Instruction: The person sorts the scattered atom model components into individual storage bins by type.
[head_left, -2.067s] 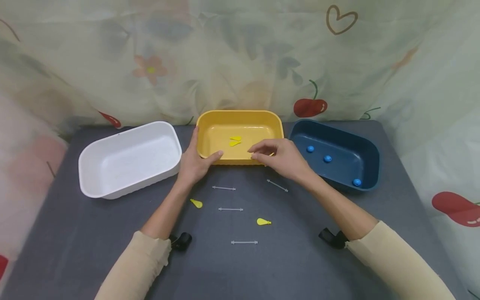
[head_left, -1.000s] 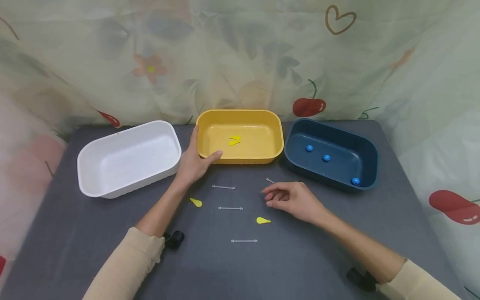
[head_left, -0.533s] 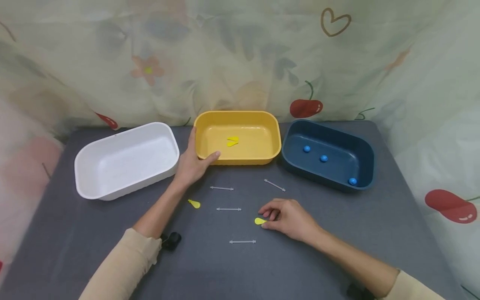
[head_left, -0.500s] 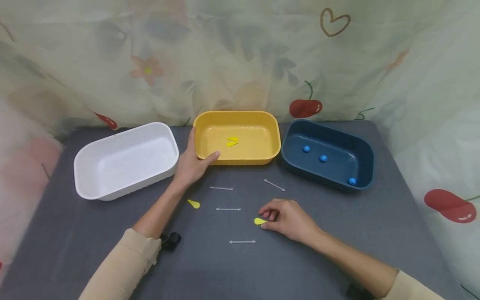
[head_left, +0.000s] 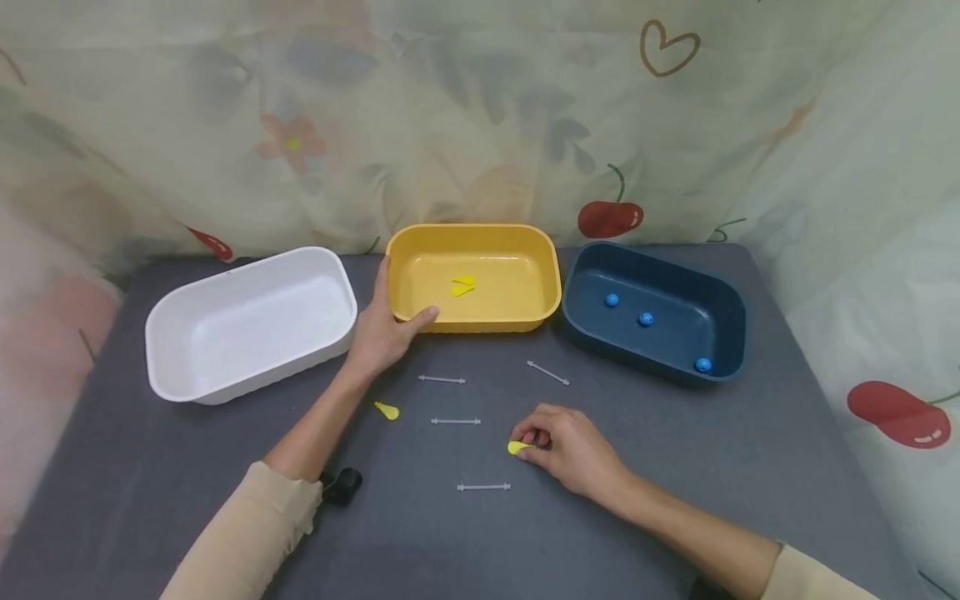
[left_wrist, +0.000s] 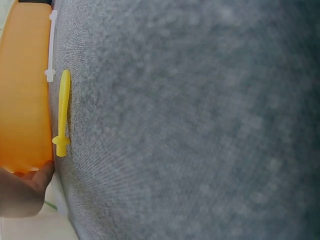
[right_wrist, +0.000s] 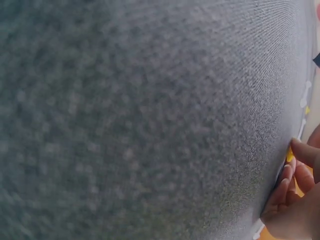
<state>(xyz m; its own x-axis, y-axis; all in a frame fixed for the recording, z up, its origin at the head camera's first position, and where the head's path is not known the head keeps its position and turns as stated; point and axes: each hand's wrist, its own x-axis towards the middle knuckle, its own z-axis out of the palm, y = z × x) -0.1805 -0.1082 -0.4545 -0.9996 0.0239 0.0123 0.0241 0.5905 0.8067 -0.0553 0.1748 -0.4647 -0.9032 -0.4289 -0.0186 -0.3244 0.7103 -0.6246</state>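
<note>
My left hand [head_left: 382,329] holds the left end of a yellow bin [head_left: 487,327], its thumb over the front rim and its fingers along the side wall. Two flat yellow teardrop pieces [head_left: 462,290] lie inside. My right hand [head_left: 566,446] pinches another yellow teardrop piece [head_left: 516,447] between thumb and fingertips, close over the table; its narrow end is hidden by the fingers. In the right wrist view, the pinched piece [right_wrist: 290,154] shows only as a small yellow patch. One more yellow teardrop piece [head_left: 387,411] lies beside my left forearm.
Several thin whitish rods with knobbed ends [head_left: 483,487] lie scattered on the grey table [head_left: 600,550]. A white bin [head_left: 255,325] stands at the left. The dark blue bin [head_left: 675,292] at the right contains three blue balls [head_left: 646,319]. A patterned curtain [head_left: 465,108] hangs behind.
My right hand has come back from the yellow bin, moved down to the yellow teardrop piece on the table and closed its fingertips on it. The left hand stays at the bin.
</note>
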